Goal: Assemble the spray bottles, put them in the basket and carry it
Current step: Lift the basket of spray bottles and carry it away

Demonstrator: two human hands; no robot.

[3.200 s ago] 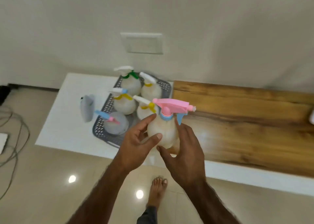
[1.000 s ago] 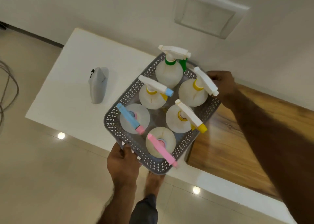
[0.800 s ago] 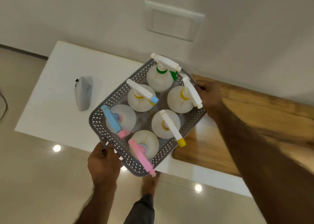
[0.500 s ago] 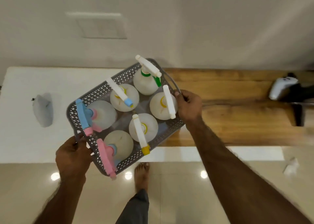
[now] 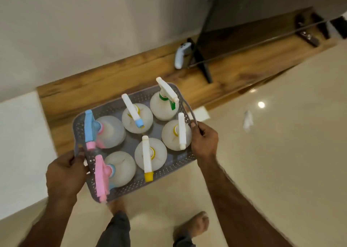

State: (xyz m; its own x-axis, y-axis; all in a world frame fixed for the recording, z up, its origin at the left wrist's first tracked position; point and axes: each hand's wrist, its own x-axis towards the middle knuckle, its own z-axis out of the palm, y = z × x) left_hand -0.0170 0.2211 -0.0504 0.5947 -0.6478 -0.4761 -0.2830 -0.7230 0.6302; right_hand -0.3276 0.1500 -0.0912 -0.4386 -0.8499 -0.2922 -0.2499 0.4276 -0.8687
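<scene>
A grey perforated basket [image 5: 170, 171] hangs in the air in front of me, off the table, over the floor and the table's edge. Several white spray bottles stand in it, among them one with a pink head [image 5: 101, 177], one with a blue and pink head [image 5: 89, 128], one with a yellow nozzle [image 5: 147, 157] and one with a green collar [image 5: 166, 94]. My left hand [image 5: 63, 175] grips the basket's left handle. My right hand [image 5: 204, 138] grips the right handle.
A white table top [image 5: 20, 143] lies at the left and joins a wooden bench top [image 5: 112, 79]. A white game controller [image 5: 181, 54] and a black TV stand [image 5: 202, 63] sit on the wood. A crumpled white scrap [image 5: 247, 121] lies on the glossy tiled floor. My bare feet show below.
The basket has come off the table and swung right with both hands on its handles. My view has turned right, so the TV stand and the floor now show.
</scene>
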